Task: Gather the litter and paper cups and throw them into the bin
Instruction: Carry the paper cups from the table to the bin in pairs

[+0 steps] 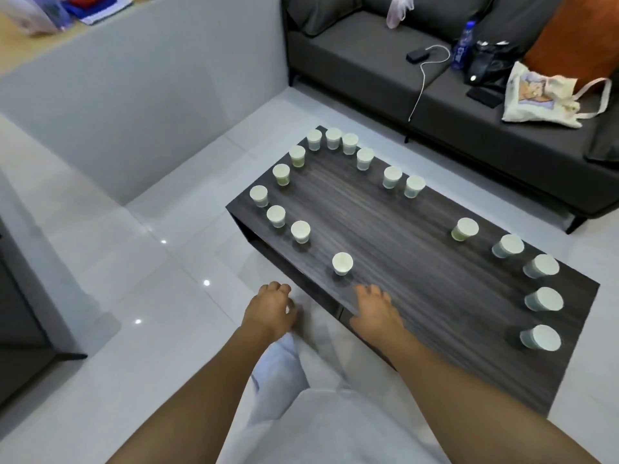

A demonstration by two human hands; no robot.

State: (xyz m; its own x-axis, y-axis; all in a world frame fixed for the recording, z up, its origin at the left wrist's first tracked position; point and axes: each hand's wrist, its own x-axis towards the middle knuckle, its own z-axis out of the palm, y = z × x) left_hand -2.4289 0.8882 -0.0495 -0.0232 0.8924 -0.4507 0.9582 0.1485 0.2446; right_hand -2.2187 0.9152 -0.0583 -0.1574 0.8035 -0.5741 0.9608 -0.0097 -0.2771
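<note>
Paper cups: many stood upright around the edge of the dark coffee table (418, 249), spaced apart in a loose ring, with none stacked.
Nearest cup (342, 263): it stood near the table's front edge, just beyond my right fingertips and untouched.
Left hand (270, 311): I held it over the floor beside the table, fingers loosely curled, with nothing in it that I could see.
Right hand (376, 311): I held it low over the table's near edge, fingers relaxed and spread, gripping nothing.
Weight: I judged the cups light. Whether any held liquid I could not tell from above.
Stiffness: the thin paper walls would probably dent under a hard squeeze.
Hold point: I judged the side wall just under the rim best, thumb opposite fingers.
Stacking: nesting cups would likely free a hand.
Bin: not in view.
Sofa (368, 58): it carried a tote bag (536, 95), a bottle (464, 45) and a cable (422, 80).
</note>
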